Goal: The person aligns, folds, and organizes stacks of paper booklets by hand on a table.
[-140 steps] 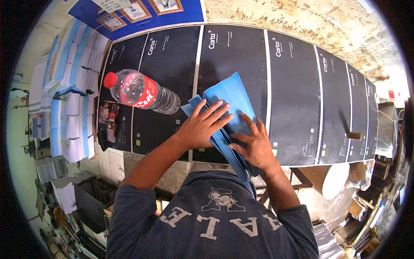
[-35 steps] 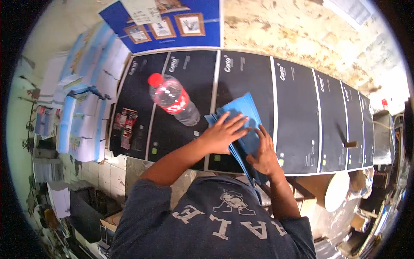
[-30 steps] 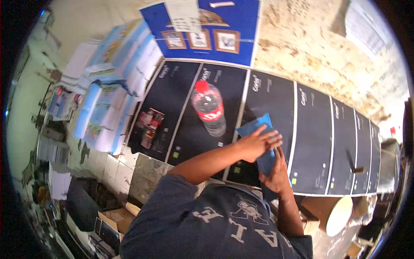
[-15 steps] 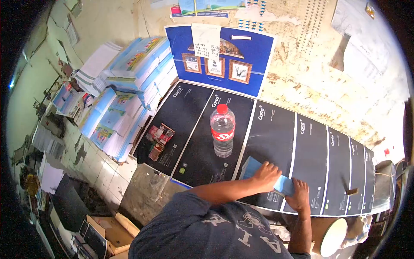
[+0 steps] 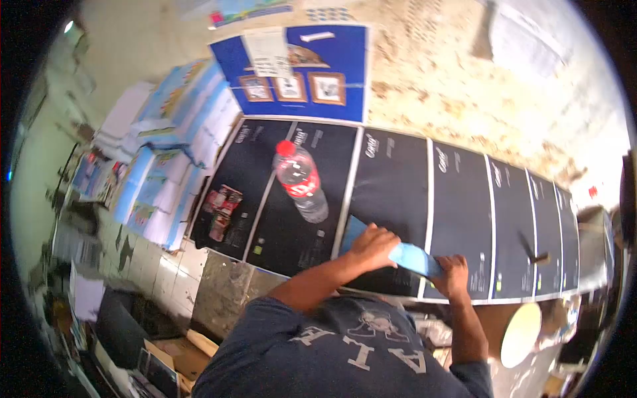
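A long piece of blue paper point(image 5: 415, 259) lies across the black table covering, near its front edge. Whether it is one folded sheet or a thin stack, I cannot tell. My left hand point(image 5: 375, 248) is closed over its middle, and some blue sticks out on the far side of that hand. At the paper's right end, my right hand point(image 5: 453, 274) grips it with the fingers on top. Between the two hands the paper bows slightly. Left of my hands a clear plastic bottle point(image 5: 302, 182) with a red cap and red label stands upright.
Tall stacks of blue-edged printed books point(image 5: 179, 126) rise at the left. Small red packets point(image 5: 222, 209) lie on the table's left end. A small brown block point(image 5: 543, 258) sits at the right. A blue board point(image 5: 345, 60) leans against the wall behind. Below the front edge is a round pale seat point(image 5: 521, 335).
The whole view has shifted and turned slightly, so the bottle and board appear farther left. Both hands keep hold of the blue paper, which looks more bowed between them.
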The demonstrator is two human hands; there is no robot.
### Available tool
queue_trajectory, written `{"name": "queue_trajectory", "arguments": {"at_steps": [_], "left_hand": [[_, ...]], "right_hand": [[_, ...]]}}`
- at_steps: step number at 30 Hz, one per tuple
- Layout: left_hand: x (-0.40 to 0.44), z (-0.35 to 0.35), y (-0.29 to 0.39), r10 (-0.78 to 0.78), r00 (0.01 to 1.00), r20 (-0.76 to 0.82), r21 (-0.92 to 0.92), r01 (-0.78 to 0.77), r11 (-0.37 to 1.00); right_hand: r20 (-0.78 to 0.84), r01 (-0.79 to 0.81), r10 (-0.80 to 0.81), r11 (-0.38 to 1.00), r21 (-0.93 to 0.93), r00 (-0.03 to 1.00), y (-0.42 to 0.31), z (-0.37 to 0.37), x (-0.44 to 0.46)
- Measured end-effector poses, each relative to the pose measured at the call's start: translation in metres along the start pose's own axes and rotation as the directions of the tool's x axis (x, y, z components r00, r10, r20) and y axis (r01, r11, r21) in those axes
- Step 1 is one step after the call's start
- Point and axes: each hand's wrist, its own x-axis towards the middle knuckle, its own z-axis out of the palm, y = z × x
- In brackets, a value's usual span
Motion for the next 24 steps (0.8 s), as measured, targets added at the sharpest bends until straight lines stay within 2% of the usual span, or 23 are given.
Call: {"name": "queue_trajectory", "arguments": {"at_steps": [1,4,5,7,9,10,12,14,17,21,23,24], "left_hand": [[0.003,-0.002,0.000,-0.014,0.999,0.038,-0.036,0.015,0.999],[0.000,-0.004,0.008,-0.037,0.999,0.021,0.012,0.037,0.999],[0.003,-0.008,0.012,-0.069,0.994,0.087,0.019,0.068,0.997],[0.004,-0.006,0.012,-0.072,0.993,0.091,0.030,0.070,0.997],[0.006,-0.006,0.013,-0.066,0.995,0.075,0.047,0.062,0.997],[0.008,-0.009,0.014,-0.107,0.981,0.162,0.042,0.102,0.994],[0.005,-0.017,0.010,-0.082,0.985,0.152,0.019,0.080,0.997],[-0.004,-0.038,0.001,-0.091,0.983,0.162,0.041,0.086,0.995],[-0.039,-0.059,-0.042,-0.165,0.962,0.218,0.038,0.160,0.986],[-0.055,-0.044,-0.053,-0.179,0.952,0.250,0.049,0.173,0.984],[-0.060,-0.043,-0.051,-0.247,0.943,0.224,-0.149,0.284,0.947],[-0.064,-0.045,-0.051,-0.255,0.942,0.217,-0.148,0.290,0.945]], "right_hand": [[0.015,0.015,-0.014,1.000,-0.022,1.000,0.001,-0.003,0.001],[0.113,-0.041,0.028,0.993,0.114,0.993,0.006,-0.023,0.005],[0.119,-0.063,0.044,0.984,0.165,0.992,0.012,-0.024,0.001],[0.207,-0.201,0.132,0.911,0.361,0.969,0.021,-0.019,-0.006],[0.199,-0.209,0.153,0.930,0.301,0.968,0.018,-0.019,-0.006],[0.216,-0.230,0.172,0.931,0.283,0.961,0.013,-0.026,-0.004],[0.232,-0.250,0.188,0.928,0.275,0.954,0.011,-0.026,-0.007],[0.096,-0.147,0.128,0.962,0.232,0.987,0.016,-0.021,-0.012],[0.129,-0.158,0.129,0.956,0.247,0.983,0.021,-0.020,-0.014],[0.132,-0.132,0.102,0.962,0.240,0.986,0.021,-0.020,-0.012],[0.263,-0.238,0.147,0.902,0.360,0.954,0.024,-0.020,-0.014],[0.263,-0.228,0.137,0.905,0.359,0.955,0.031,-0.014,-0.019]]}}
